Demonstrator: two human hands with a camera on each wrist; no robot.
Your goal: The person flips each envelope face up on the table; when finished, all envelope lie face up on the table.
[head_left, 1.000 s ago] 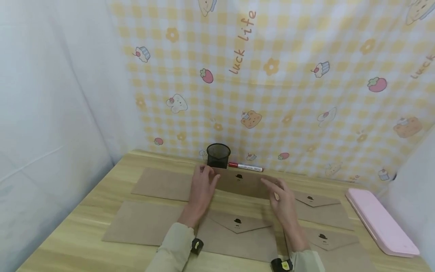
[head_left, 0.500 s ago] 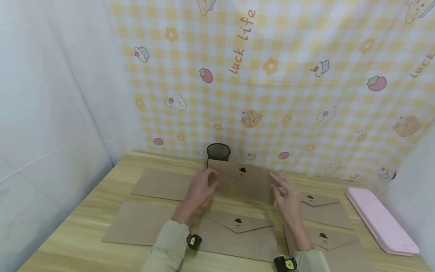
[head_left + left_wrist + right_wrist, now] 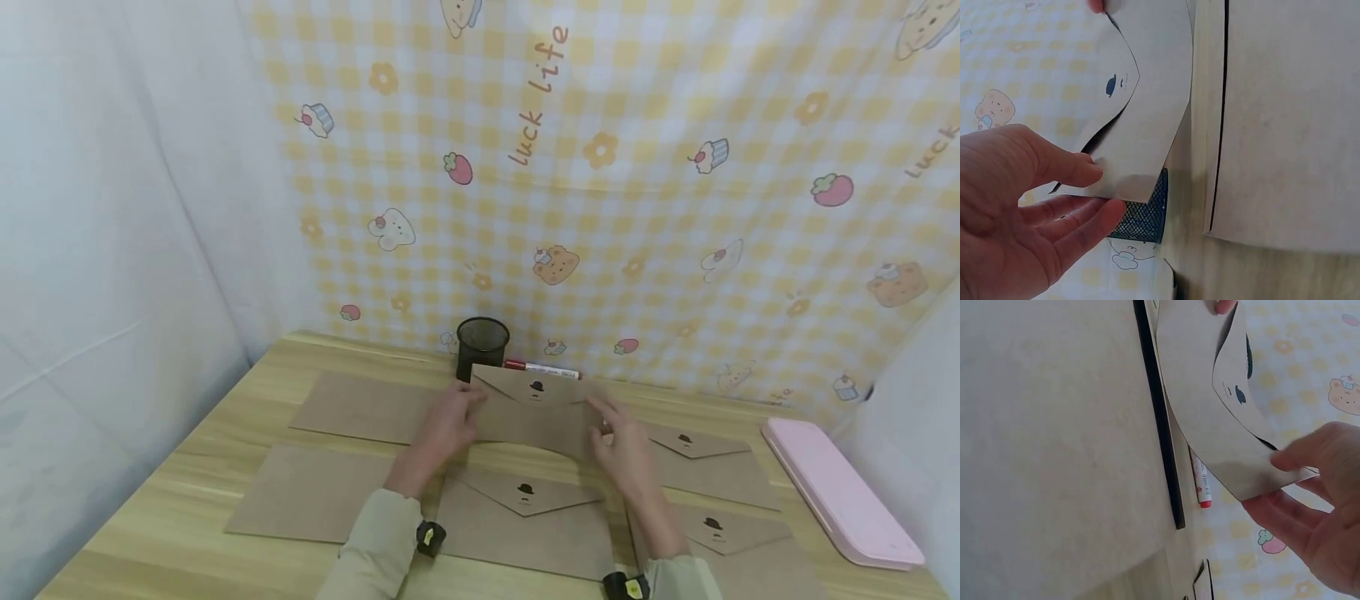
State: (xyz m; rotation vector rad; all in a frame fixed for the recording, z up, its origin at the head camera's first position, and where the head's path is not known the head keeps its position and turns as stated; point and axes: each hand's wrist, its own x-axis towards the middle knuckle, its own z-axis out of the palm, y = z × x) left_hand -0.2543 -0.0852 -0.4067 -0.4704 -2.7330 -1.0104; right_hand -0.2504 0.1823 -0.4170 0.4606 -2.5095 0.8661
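Both hands hold a brown kraft envelope [image 3: 528, 421] by its two ends, over the far middle of the table. Its flap, printed with a hat and moustache, faces the person, and in both wrist views the flap's edge stands slightly away from the body. The left hand [image 3: 444, 425] pinches the left end, thumb in front and fingers behind. At the opposite end the right hand [image 3: 624, 450] does the same, its thumb [image 3: 1297, 453] on the front. The envelope bows a little between them. A matching envelope [image 3: 525, 537] lies flap up just below, nearer the person.
Two envelopes lie plain side up on the left, one far [image 3: 352, 408] and one near [image 3: 307, 492]. To the right, envelopes [image 3: 712, 471] lie flap up beside a pink case [image 3: 843, 492]. A black mesh cup [image 3: 482, 342] and a red-capped marker [image 3: 551, 370] sit along the back.
The held envelope rose and hid the marker half a second ago. Now it is lower, the marker shows again, and the flap's V-shaped edge has become visible. Both hands kept hold of the ends.
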